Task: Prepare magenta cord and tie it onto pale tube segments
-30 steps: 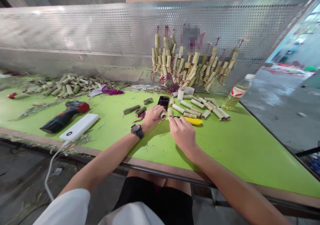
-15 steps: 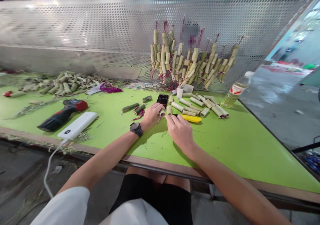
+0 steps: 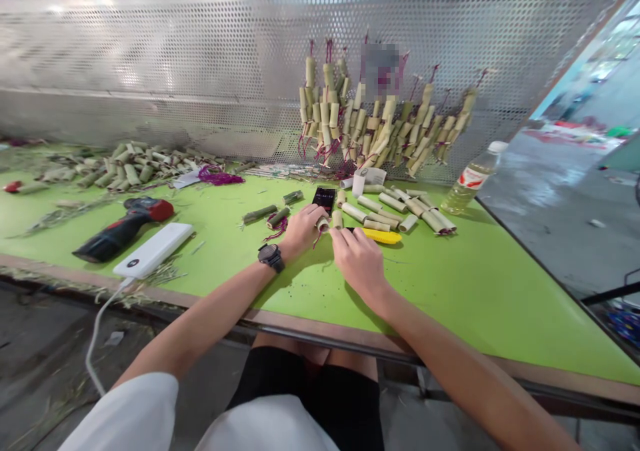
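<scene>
My left hand [image 3: 303, 227] is closed around a short bamboo tube [image 3: 323, 224], its cut end facing me, with a purple string [image 3: 317, 239] dangling below it. Close on the right, my right hand [image 3: 357, 257] has its fingertips pinched together near that tube; what lies between them is too small to make out. A yellow-handled cutter [image 3: 384, 236] lies just behind my right hand, partly hidden by it. Several pale bamboo tubes [image 3: 393, 202] are spread beyond my hands. Behind my left hand a phone [image 3: 324, 199] with a dark screen lies on the green tabletop [image 3: 310, 304].
Strung bamboo bundles [image 3: 325, 114] hang on the perforated metal panel [image 3: 200, 51]. A bottle [image 3: 473, 177] stands at the right. To the left are a cordless drill [image 3: 125, 227], a white power bank [image 3: 154, 251] with a cable, purple string [image 3: 220, 175] and a bamboo pile [image 3: 127, 167].
Both hands stay nearly in place, the left still around the bamboo tube and the right still pinched beside it. The whole view has shifted very slightly.
</scene>
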A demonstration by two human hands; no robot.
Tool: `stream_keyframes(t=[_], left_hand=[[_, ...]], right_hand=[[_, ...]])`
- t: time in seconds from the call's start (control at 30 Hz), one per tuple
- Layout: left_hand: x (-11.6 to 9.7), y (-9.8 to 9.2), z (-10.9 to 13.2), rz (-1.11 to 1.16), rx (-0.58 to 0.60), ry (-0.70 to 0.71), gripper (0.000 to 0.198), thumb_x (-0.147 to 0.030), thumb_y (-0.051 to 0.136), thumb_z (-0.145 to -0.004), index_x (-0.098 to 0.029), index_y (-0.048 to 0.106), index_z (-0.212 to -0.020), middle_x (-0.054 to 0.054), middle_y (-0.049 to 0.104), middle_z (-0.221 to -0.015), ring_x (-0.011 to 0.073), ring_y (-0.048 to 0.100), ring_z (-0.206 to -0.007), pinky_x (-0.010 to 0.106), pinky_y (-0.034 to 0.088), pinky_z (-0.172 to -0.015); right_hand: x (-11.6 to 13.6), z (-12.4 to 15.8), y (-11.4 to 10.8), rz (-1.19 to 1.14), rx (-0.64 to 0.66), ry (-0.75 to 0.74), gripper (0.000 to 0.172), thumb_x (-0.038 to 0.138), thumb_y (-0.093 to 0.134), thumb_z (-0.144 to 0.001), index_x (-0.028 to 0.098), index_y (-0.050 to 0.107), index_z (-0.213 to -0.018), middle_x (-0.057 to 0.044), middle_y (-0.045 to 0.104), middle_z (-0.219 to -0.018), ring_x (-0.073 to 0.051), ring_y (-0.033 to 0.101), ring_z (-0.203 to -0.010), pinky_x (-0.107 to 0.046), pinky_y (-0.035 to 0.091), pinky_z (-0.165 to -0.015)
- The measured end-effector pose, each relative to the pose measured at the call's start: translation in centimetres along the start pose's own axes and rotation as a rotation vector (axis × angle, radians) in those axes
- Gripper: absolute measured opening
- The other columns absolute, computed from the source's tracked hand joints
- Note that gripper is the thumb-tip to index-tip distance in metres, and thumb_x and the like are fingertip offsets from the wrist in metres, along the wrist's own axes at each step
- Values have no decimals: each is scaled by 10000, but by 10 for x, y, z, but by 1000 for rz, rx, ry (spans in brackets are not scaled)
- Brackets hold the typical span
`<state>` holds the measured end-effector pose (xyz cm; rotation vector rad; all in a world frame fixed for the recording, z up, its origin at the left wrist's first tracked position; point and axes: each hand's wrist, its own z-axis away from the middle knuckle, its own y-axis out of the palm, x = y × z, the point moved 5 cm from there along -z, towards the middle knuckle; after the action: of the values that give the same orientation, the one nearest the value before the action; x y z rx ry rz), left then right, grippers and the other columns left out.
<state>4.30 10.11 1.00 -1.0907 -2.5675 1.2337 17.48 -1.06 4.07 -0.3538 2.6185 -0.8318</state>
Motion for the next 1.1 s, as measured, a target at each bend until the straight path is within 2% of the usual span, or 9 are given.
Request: stream_keyframes(t=[0.33,0.57,0.9,1.1], left_hand=[[-2,-2,0,-3,-3,1,114,-180,603,-994,-179,695,-927,64,720,-913,196,624,-832,281,391,-604],[0,-2,0,-18,-13,-12,108,-143,612,-974,-183,701,-928,66,733,-926,204,644,-864,287,431,-644],[0,-2,-1,-49,12,-49,115,-158,612,-968,-190,703,-904,66,731,-909,211,630,-846,293,366,-587],[-2,-4,-1,-43,17,-54,124,-117,605,-930,-192,698,-900,72,737,-921,216,632,-845,294,380,-601]], right_hand=[[-1,0,4,-31,12,7,257,84,538,-1046,141,778,-1116,-62,777,-845,-146,605,-747,-286,351,-602],[-2,0,-1,-6,-78,-1,245,90,563,-1033,144,791,-1103,-45,760,-783,-152,602,-713,-284,351,-585],[1,2,5,-24,28,18,246,86,548,-1038,150,770,-1125,-60,778,-849,-153,618,-752,-287,361,-594],[-1,0,1,-36,9,38,265,94,538,-1048,155,776,-1148,-66,780,-836,-153,619,-742,-289,356,-590]])
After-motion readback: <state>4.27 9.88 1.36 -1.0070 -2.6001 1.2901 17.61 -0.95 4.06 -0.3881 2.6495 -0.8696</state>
